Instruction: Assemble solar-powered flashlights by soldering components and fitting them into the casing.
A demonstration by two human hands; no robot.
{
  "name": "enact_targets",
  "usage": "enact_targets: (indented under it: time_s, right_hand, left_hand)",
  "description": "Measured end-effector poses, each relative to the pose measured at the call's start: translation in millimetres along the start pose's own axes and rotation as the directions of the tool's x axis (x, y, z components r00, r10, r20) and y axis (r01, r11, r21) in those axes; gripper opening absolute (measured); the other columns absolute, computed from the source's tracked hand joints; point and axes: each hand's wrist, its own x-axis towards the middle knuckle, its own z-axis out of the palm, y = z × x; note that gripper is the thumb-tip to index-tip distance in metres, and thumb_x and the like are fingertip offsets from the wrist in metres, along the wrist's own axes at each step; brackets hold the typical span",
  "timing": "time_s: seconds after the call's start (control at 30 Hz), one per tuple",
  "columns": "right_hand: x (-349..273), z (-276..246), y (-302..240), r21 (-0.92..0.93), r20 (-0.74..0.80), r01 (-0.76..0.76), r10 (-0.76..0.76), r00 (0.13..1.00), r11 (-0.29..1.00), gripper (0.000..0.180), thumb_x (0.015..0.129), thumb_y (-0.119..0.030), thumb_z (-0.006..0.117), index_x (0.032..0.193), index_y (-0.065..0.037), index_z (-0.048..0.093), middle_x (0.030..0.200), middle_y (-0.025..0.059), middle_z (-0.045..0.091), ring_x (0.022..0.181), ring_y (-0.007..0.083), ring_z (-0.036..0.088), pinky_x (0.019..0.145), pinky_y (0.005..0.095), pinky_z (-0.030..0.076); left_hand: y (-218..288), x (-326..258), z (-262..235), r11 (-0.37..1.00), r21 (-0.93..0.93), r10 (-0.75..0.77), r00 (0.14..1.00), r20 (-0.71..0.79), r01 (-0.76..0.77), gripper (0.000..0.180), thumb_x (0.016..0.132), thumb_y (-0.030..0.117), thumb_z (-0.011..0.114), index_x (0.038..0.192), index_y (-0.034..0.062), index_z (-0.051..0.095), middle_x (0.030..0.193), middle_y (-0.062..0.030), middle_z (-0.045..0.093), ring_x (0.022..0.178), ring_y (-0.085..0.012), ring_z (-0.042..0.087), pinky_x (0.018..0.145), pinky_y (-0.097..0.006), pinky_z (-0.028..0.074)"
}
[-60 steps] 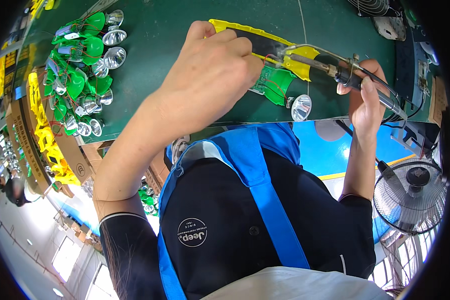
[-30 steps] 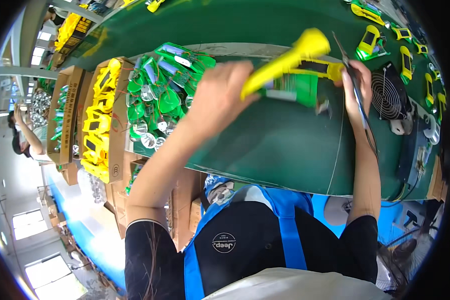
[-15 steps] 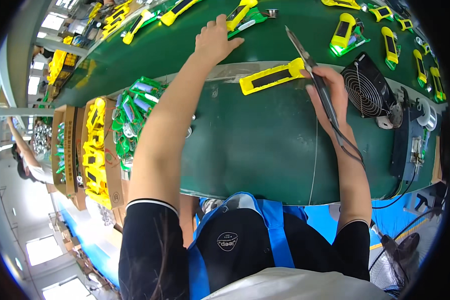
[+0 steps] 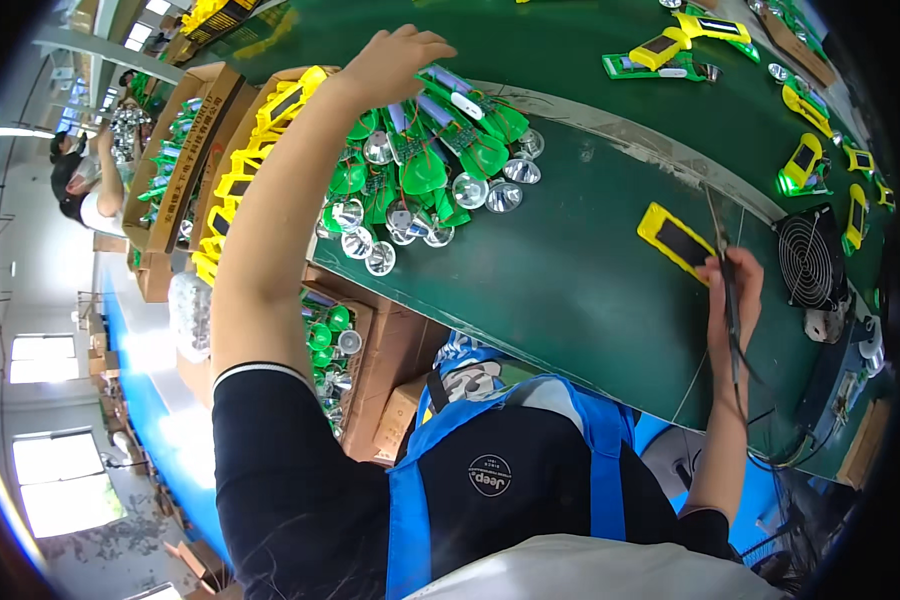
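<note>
My left hand (image 4: 395,65) reaches over the far edge of a pile of green lamp bodies (image 4: 420,170) with blue cells, circuit boards and round silver reflectors. Its fingers stretch out to the right with nothing visible in them; the underside of the palm is hidden. In my right hand (image 4: 735,300) is a soldering iron (image 4: 730,300), a dark pen-like tool with a thin tip pointing away from me and a cord trailing down. A yellow frame with a black panel (image 4: 675,240) lies against the fingertips of that hand, above the green bench.
Boxes of yellow frames (image 4: 235,185) and green parts (image 4: 175,150) stand at the left. Several yellow-and-green lamps (image 4: 660,50) lie on the green belt beyond the bench. A black fan (image 4: 808,258) stands at the right, near a solder spool (image 4: 870,345). Another person (image 4: 95,190) works far left.
My view has swung left, bringing the pile into fuller sight. My left hand has left the lamp on the belt for the pile. My right hand still holds the soldering iron beside the yellow frame.
</note>
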Motion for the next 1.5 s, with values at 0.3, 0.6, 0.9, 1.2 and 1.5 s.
enact_targets:
  time_s: [0.3, 0.6, 0.9, 1.2, 1.5]
  right_hand:
    - [-4, 17, -7, 0.135, -0.107, 0.078, -0.064, 0.992, 0.988, 0.026, 0.091, -0.007, 0.045, 0.115, -0.002, 0.038, 0.094, 0.011, 0.056, 0.092, 0.0197, 0.056, 0.09, 0.0341, 0.041]
    - [-12, -49, -23, -0.197, -0.31, 0.197, -0.252, 0.917, 0.96, 0.033, 0.089, -0.023, 0.055, 0.111, -0.001, 0.045, 0.098, 0.0121, 0.057, 0.089, 0.0175, 0.057, 0.085, 0.0305, 0.042]
    - [-89, -112, -46, -0.235, -0.126, 0.37, -0.405, 0.905, 0.899, 0.021, 0.083, -0.014, 0.059, 0.097, -0.003, 0.047, 0.091, 0.0178, 0.057, 0.084, 0.0254, 0.054, 0.081, 0.035, 0.043]
    - [-94, -53, -7, 0.533, -0.206, -0.126, 0.272, 0.94, 0.837, 0.022, 0.087, -0.02, 0.049, 0.092, 0.0, 0.044, 0.075, 0.0115, 0.05, 0.067, 0.0158, 0.045, 0.062, 0.0288, 0.037]
    - [-87, -39, -20, 0.449, -0.177, -0.229, 0.337, 0.925, 0.864, 0.024, 0.086, -0.02, 0.053, 0.093, 0.002, 0.047, 0.075, 0.0105, 0.052, 0.069, 0.0153, 0.049, 0.068, 0.0277, 0.039]
  left_hand:
    - [12, -5, -12, 0.996, 0.083, 0.003, 0.999, 0.047, -0.007, 0.049, 0.069, 0.009, 0.066, 0.115, 0.0236, 0.056, 0.104, -0.0019, 0.056, 0.104, -0.0233, 0.048, 0.084, -0.038, 0.037]
    - [204, -39, -27, 0.901, -0.416, 0.053, 0.984, -0.172, -0.121, 0.051, 0.061, 0.017, 0.076, 0.108, 0.0201, 0.057, 0.095, -0.0056, 0.052, 0.089, -0.0262, 0.051, 0.073, -0.039, 0.039]
    - [232, -40, -42, 0.906, -0.41, -0.168, 0.798, -0.578, -0.106, 0.048, 0.061, 0.002, 0.072, 0.107, 0.0063, 0.06, 0.11, -0.0133, 0.053, 0.098, -0.0268, 0.051, 0.081, -0.036, 0.043]
    - [282, 6, -9, 0.55, -0.681, 0.368, 0.872, -0.323, -0.484, 0.019, 0.066, 0.002, 0.063, 0.085, 0.0029, 0.062, 0.092, -0.0083, 0.058, 0.079, -0.0251, 0.055, 0.066, -0.033, 0.047]
    - [300, 0, 8, 0.428, -0.859, 0.069, 0.958, -0.278, -0.281, 0.013, 0.068, -0.003, 0.066, 0.077, 0.0026, 0.058, 0.091, -0.0082, 0.056, 0.08, -0.0228, 0.057, 0.066, -0.031, 0.048]
